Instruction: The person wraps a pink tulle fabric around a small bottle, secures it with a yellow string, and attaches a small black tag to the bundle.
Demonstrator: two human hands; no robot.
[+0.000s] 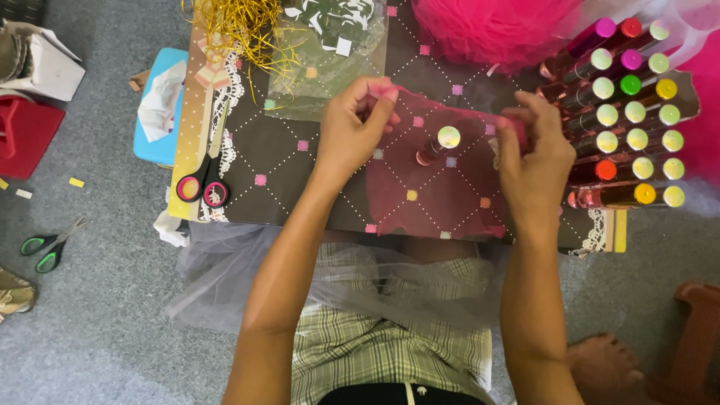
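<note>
Fingers of your left hand and right hand pinch the top corners of the sheer pink net square stretched over the small bottle on the dark board, so a hard tug could tip it.

Home craft corner on a grey carpet, scissors, pink netting (bunched), rows of small bottles
</note>
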